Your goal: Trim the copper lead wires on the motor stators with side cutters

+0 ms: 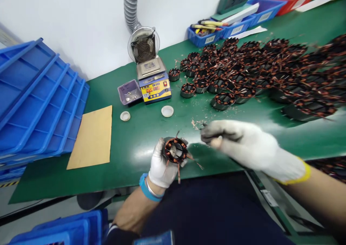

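My left hand point(163, 169), in a white glove, is wrapped round a motor stator point(175, 150) with copper windings. Its open ring faces up and several stripped wire ends stick out from it. To the right, my gloved right hand point(238, 138) hovers over the table, apart from the stator. Its fingers are pinched together and their tips look dark and blurred; what they hold, if anything, I cannot make out. Just beyond those fingertips, small copper-coloured scraps point(198, 124) lie on the green table point(140, 140).
Many wound stators point(223, 100) crowd the right of the table. A solder pot point(156, 88) stands below a round extraction hood point(144, 44), beside a purple tray point(130, 92) and two white lids point(167, 111). Blue crates point(40, 100) and a tan sheet point(93, 138) are at left.
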Demonstrator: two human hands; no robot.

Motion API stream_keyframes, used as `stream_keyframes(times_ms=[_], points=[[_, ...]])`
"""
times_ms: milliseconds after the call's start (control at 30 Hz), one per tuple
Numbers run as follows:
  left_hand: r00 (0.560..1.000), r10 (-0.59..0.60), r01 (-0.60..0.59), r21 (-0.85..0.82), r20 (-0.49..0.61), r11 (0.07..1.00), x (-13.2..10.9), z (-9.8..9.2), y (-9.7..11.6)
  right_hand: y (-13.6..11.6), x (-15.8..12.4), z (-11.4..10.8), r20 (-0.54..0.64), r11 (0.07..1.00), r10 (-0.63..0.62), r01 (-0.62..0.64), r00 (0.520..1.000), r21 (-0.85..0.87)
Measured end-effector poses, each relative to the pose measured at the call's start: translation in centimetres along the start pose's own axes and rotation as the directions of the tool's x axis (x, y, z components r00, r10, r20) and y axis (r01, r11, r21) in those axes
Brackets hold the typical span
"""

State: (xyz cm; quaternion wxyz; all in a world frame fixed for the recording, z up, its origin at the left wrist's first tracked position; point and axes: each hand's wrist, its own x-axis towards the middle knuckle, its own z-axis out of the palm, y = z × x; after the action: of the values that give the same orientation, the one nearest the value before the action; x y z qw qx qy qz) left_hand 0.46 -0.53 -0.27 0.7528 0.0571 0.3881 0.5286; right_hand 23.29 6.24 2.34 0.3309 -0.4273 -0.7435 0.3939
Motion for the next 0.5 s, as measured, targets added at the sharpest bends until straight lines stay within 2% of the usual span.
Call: stream_keyframes(times_ms=[100,167,333,433,500], points=[[0.995,0.063,-0.066,-0.043,-0.079,0.997,0.2,0.3,0.6,0.9,-1.9,1.6,0.095,0.938,-0.205,0.223,0.974,-0.265],[0.990,0.083,-0.089,-0.052,-0.115,0.995,0.3,0.4,0.7,1.1,-2.5,2.9,0.097,0.868,-0.303,0.316,0.948,-0.383],[0.988,0.082,-0.091,-0.070,-0.129,0.993,0.4,0.8,0.7,0.7,-2.5,5.0,0.055,0.807,-0.408,0.389,0.911,-0.445],[0.989,0.074,-0.087,-0.091,-0.131,0.992,0.4,0.9,0.6,0.6,-2.3,4.9,0.034,0.762,-0.478,0.434,0.878,-0.481],[0.989,0.077,-0.088,-0.085,-0.123,0.992,0.3,0.7,0.5,0.4,-2.1,4.5,0.067,0.678,-0.551,0.493,0.832,-0.546]])
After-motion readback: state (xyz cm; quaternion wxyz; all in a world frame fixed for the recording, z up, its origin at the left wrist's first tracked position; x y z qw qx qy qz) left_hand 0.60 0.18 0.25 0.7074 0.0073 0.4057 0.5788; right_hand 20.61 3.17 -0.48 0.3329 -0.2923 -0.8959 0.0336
